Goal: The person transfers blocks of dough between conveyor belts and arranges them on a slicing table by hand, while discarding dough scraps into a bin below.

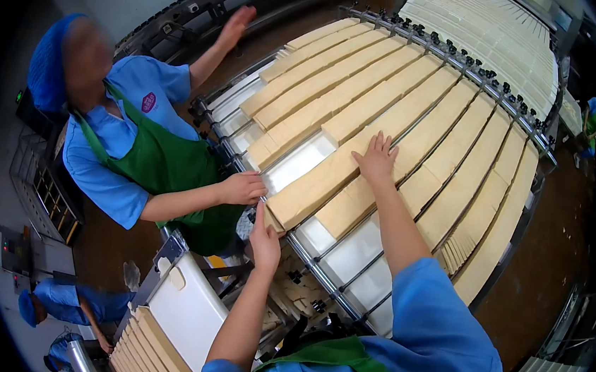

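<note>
My right hand [376, 163] lies with spread fingers on top of a long stack of pale yellow sheets [315, 193] that look like dough. At the near end of that stack, my left hand [264, 243] is upright with its index finger stretched out against the end; its other fingers are partly hidden. A co-worker's hand [242, 188] touches the table's edge just left of my left hand. To the right of this stack lies a shorter stack [346, 208]. Further rows of stacked sheets [450, 153] run side by side along the white table surface [359, 259], separated by thin metal rods.
A co-worker [151, 127] in a green apron stands close on the left, the other arm raised. A metal bar with black knobs [451, 54] crosses the far side. A white conveyor [193, 290] carries stacked strips [149, 350] at lower left; another person [71, 304] works there.
</note>
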### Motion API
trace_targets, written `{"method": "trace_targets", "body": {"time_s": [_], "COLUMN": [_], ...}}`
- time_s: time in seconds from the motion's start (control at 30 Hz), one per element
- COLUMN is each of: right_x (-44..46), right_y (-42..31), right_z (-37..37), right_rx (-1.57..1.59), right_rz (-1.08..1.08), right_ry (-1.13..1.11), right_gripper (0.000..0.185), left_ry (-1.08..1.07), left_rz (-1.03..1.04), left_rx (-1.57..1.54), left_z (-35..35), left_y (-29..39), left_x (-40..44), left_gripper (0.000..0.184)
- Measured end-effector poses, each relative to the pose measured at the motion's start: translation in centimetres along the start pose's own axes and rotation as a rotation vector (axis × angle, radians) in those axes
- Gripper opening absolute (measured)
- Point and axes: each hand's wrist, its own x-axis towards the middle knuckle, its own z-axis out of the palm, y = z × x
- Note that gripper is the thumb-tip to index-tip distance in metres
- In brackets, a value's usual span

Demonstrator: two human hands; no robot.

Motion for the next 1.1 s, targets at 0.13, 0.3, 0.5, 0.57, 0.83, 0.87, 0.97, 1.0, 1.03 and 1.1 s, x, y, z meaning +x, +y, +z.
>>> {"method": "trace_targets", "body": {"time_s": [0.13,0.3,0.5,0.57,0.83,0.87,0.97,1.0,1.03,1.1], "right_x": [-1.3,-11.7,-12.9,-13.3,-13.7,-13.5,-13.4,-13.5,-13.6,-13.4], "right_y": [-5.9,-14.7,-15.9,-16.4,-16.5,-16.5,-16.8,-16.8,-16.7,-16.6], "right_z": [-3.7,-6.0,-7.4,-5.9,-5.6,-5.6,-4.8,-5.1,-5.3,-6.3], "right_rx": [0.260,0.565,0.418,0.388,0.412,0.395,0.261,0.253,0.263,0.234], "right_rz": [-0.064,-0.474,-0.559,-0.630,-0.685,-0.702,-0.704,-0.708,-0.704,-0.702], "right_ry": [-0.285,-0.307,-0.148,-0.073,-0.081,-0.094,-0.091,-0.103,-0.123,-0.166], "right_gripper": [0.073,0.074,0.055,0.048,0.024,0.025,0.037,0.037,0.038,0.039], "left_ry": [0.080,0.006,0.086,0.158,-0.344,-0.321,-0.123,-0.131,-0.065,-0.023], "left_rz": [-0.005,0.014,-0.083,0.026,-0.322,-0.313,-0.198,-0.206,-0.379,-0.636], "left_rx": [-0.280,-0.336,-0.533,-0.060,0.270,0.313,0.349,0.340,0.385,0.379], "left_z": [0.4,0.3,-3.6,-5.5,-10.9,-11.1,-11.0,-10.6,-9.9,-8.7], "left_y": [-0.1,-3.3,-7.0,-8.5,-18.1,-18.9,-19.7,-20.0,-20.6,-22.9], "left_x": [-0.5,-0.5,-4.5,-8.3,-31.9,-34.0,-37.4,-38.0,-38.4,-38.3], "left_gripper": [0.064,0.069,0.066,0.061,0.034,0.038,0.020,0.020,0.034,0.055]}}
